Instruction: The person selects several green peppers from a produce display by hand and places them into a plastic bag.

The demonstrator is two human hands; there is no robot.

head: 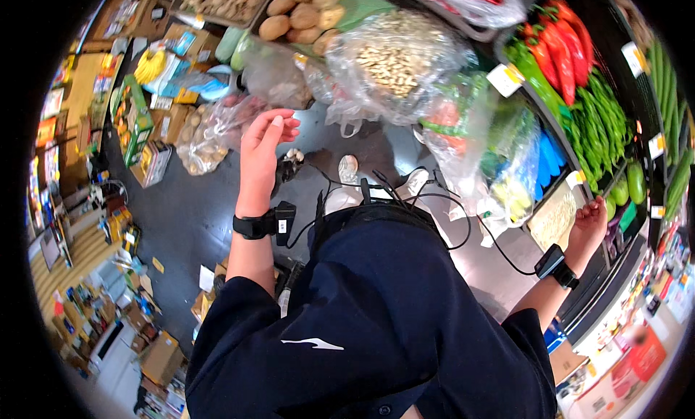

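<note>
My left hand is raised above the floor with loosely curled fingers and nothing in it. Nearest to it is a knotted clear plastic bag with reddish contents. My right hand hangs beside the produce shelf, close to its front edge, by some round green vegetables. Its fingers are curled, and whether they touch the shelf is unclear. Ahead of me, a large clear bag of what look like peanuts rests at the display's front. Clear bags with leafy greens and orange produce hang to its right.
Long red peppers and green peppers fill the right shelf, with price tags along its edge. To the left, a bag of round produce and a green carton stand by the floor. Loose black cables loop at my waist.
</note>
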